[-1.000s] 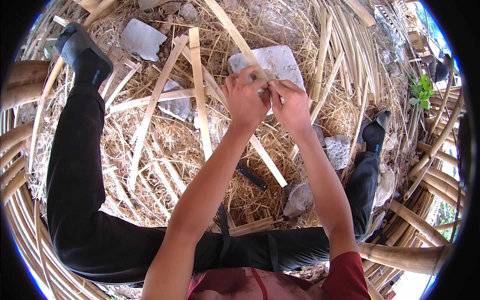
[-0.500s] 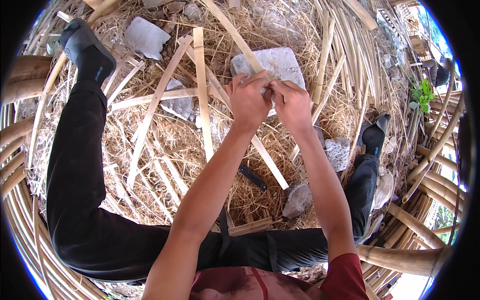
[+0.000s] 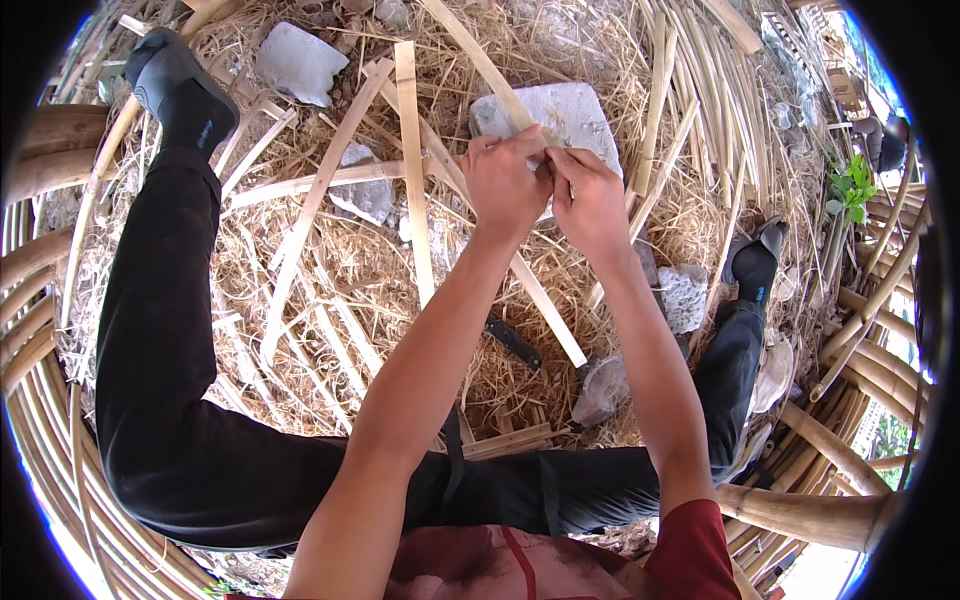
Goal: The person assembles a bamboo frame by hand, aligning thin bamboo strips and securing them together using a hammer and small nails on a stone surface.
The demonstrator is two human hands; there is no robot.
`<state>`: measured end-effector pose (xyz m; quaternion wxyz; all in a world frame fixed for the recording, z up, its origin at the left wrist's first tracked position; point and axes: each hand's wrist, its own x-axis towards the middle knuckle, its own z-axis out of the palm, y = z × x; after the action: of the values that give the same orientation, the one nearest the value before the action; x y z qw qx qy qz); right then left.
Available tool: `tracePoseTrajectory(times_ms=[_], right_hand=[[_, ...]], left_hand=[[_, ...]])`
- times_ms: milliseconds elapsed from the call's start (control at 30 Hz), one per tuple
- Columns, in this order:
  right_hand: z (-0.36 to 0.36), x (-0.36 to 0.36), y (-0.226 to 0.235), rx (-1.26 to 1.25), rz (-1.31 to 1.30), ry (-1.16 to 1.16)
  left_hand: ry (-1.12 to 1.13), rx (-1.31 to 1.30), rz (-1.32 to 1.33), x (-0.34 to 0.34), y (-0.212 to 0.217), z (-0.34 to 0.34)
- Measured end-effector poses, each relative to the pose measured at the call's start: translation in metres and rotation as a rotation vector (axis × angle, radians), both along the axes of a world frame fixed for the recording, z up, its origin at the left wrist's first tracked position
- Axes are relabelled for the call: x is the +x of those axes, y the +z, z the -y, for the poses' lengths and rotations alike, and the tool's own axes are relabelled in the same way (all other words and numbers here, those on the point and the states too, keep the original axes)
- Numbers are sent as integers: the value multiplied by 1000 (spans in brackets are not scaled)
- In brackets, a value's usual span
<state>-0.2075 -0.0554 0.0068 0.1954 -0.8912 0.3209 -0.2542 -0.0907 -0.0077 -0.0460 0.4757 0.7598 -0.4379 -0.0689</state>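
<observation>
My left hand (image 3: 508,185) and my right hand (image 3: 588,195) meet at the near end of a long, flat bamboo strip (image 3: 480,62), which slants away to the far left. Both sets of fingers are closed around this end, thumbs close together. Beneath the strip and my fingertips lies a pale, rough stone block (image 3: 585,118). The fingers cover the strip's tip, so its shape there is hidden. On the shavings below my forearms rests a black knife-like tool (image 3: 513,343), partly behind my left forearm.
Straw-like shavings (image 3: 400,385) cover the ground. Loose bamboo strips (image 3: 410,150) lie to the left, and a bundle of thin strips (image 3: 715,110) to the right. Stones (image 3: 302,63) sit around. My legs stretch out either side, with bamboo poles (image 3: 810,518) at lower right. Another person (image 3: 885,145) is at far right.
The view has shifted slightly, moving the scene a little rightward. My hands stay together on the bamboo strip's end, with only small finger movements.
</observation>
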Motion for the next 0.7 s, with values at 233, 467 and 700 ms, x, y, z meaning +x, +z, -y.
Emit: tracePoseTrajectory(times_ms=[233,467,700], right_hand=[[-121,-40,41,78,33,128],[-167,-68,12,132,68,19],[-5,-21,-4,335,99,-323]], left_hand=[[-8,11,-34,-1,-2,-2],[-51,146,70,-2,4,1],[-55,92,24,-9,9,-2]])
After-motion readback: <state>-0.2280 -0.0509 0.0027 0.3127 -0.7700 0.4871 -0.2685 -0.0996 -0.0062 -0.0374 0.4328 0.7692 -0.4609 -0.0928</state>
